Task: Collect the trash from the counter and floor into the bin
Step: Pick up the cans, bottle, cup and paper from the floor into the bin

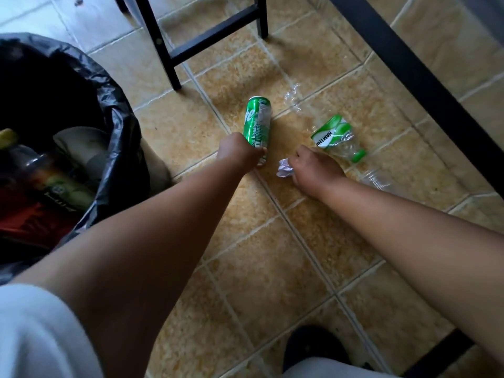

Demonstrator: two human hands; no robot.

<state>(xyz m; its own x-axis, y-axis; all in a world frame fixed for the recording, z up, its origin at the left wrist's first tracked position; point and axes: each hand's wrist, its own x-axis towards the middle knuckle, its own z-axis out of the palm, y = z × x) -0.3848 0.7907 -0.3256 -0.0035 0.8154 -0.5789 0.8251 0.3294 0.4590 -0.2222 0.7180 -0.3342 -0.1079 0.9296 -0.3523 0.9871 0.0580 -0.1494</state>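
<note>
While the left hand [240,152] closes round the green can [257,124] on the floor tiles [272,255], the right hand [313,167] pinches a paper ball [285,170] beside a crushed bottle [338,137]; the bin [117,126] stands left.

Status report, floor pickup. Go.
Left hand gripping green can. Right hand closed on paper wad. Crushed bottle on floor. Bin left, unobstructed.

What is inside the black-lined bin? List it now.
Inside the bin, a bottle with a dark drink and a yellow cap lies on red packaging, beside a pale crumpled item. Anything deeper is hidden in shadow and under these.
</note>
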